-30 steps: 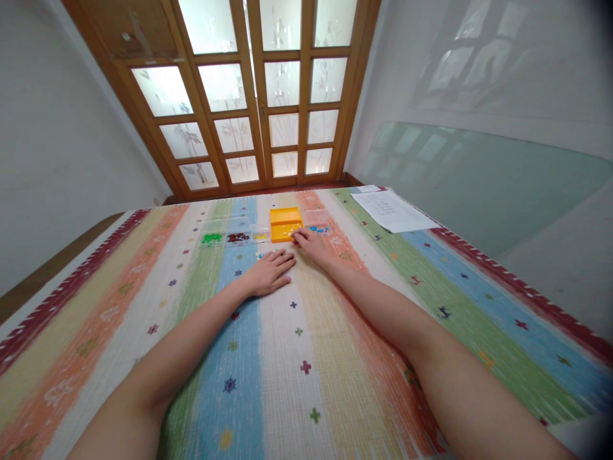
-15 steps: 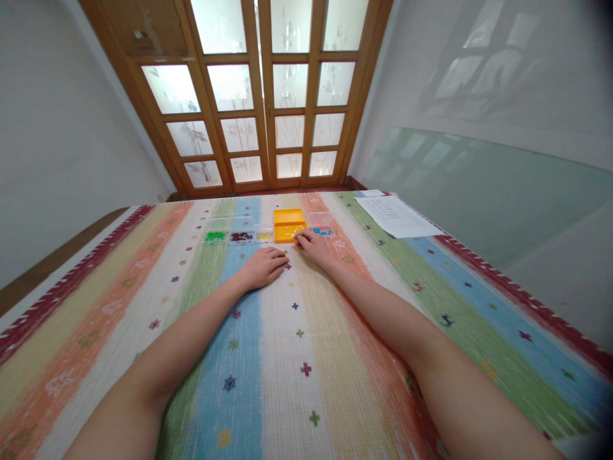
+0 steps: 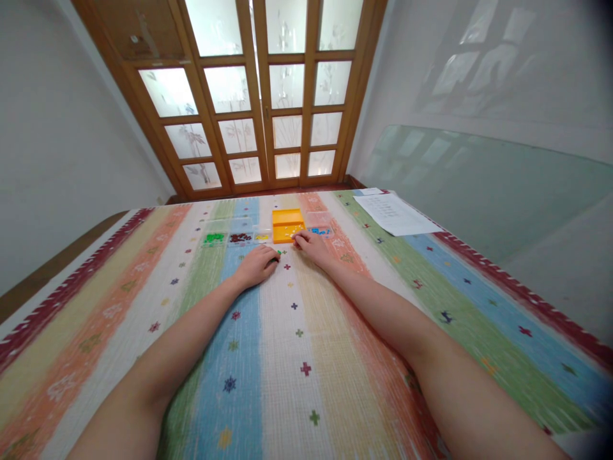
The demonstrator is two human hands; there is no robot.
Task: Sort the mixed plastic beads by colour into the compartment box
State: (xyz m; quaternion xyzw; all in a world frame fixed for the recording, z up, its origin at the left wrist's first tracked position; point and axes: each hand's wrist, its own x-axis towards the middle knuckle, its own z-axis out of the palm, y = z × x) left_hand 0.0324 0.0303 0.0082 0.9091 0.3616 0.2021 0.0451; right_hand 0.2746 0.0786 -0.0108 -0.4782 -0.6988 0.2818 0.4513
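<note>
My left hand (image 3: 258, 264) rests on the tablecloth with its fingers curled in. At its fingertips a small bright green piece (image 3: 278, 253) shows, partly hidden by the hand. My right hand (image 3: 310, 246) is at the front right corner of an open orange-yellow box (image 3: 288, 217), thumb and fingers pinched together. Anything between them is too small to make out. White bits (image 3: 293, 230) lie in the box's near half. Close by on the left are clear cases of green pieces (image 3: 214, 238), dark brown pieces (image 3: 240, 237) and yellow pieces (image 3: 262, 237).
Just right of the box, behind my right hand, lies a clear case with blue pieces (image 3: 320, 231). Printed paper sheets (image 3: 395, 214) are at the far right of the table. A striped tablecloth (image 3: 282, 370) covers the table. Wooden glazed doors (image 3: 263, 128) stand beyond it.
My left hand has drawn slightly left and its fingers have curled in; the green piece now shows at its fingertips. My right hand stays at the box's corner. The view has shifted slightly.
</note>
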